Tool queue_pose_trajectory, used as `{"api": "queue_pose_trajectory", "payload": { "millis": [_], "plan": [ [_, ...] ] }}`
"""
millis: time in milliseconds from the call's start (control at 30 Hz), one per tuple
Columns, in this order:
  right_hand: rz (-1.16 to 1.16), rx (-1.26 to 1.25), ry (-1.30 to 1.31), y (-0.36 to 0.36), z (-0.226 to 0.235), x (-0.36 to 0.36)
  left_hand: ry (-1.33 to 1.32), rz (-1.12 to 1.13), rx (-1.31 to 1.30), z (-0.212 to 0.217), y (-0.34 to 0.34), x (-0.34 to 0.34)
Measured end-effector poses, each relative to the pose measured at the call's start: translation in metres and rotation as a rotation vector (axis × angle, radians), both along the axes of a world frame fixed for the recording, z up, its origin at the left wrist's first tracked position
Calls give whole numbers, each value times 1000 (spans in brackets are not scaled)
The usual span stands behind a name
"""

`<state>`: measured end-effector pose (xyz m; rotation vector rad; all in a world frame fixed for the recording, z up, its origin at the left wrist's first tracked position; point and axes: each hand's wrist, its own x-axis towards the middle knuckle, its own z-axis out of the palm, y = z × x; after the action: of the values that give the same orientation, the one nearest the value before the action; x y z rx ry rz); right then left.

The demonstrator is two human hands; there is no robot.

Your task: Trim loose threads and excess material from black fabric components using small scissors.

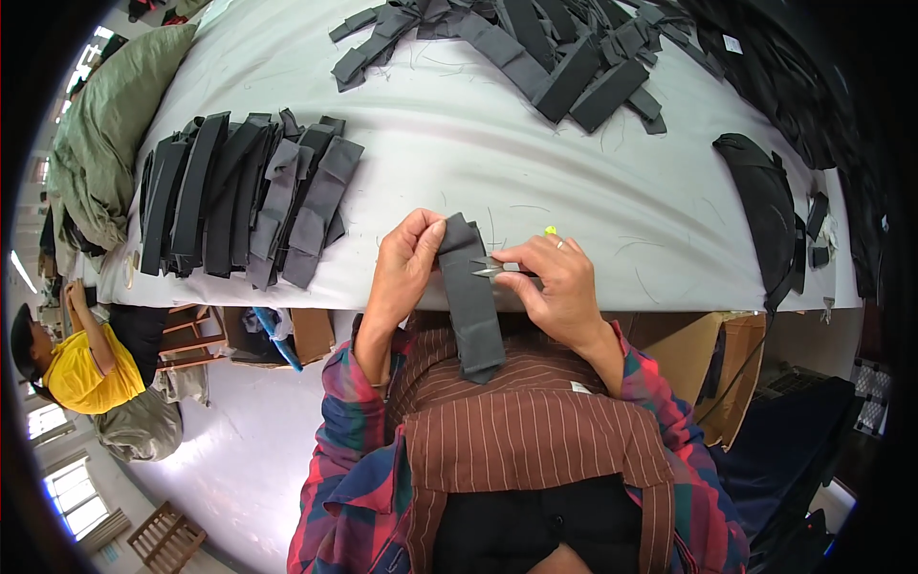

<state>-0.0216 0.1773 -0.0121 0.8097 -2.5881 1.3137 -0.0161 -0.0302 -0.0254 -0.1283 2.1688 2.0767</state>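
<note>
A dark grey fabric strip (472,320) hangs over the table's front edge, its lower end against the brown striped apron (535,440). My left hand (404,260) pinches the strip near its upper left corner, thumb on top. In my right hand (562,292) are small metal thread snips (490,270). Their pointed blades lie across the strip's right edge, and it cannot be told whether they touch the cloth. Fingers hide most of the snips' handle. A small yellow piece (550,231) shows just above the right hand; whether it belongs to the snips is unclear.
A row of folded dark strips (234,201) lies left on the white-covered table (411,143). A loose heap of strips (535,57) is at the back. Black cloth (755,210) lies right, a green bundle (115,124) far left. Someone in a yellow top (86,368) works beyond.
</note>
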Motion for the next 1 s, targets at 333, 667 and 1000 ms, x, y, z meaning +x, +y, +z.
{"api": "queue_pose_trajectory", "payload": {
  "millis": [333,667,1000],
  "plan": [
    [-71,-15,142,-13,-9,5,-1,130,40,1,6,-2],
    [-138,-33,171,-16,-12,10,-111,129,143,3,6,2],
    [-135,-55,29,-14,-7,3,-108,138,206,4,8,2]
  ]
}}
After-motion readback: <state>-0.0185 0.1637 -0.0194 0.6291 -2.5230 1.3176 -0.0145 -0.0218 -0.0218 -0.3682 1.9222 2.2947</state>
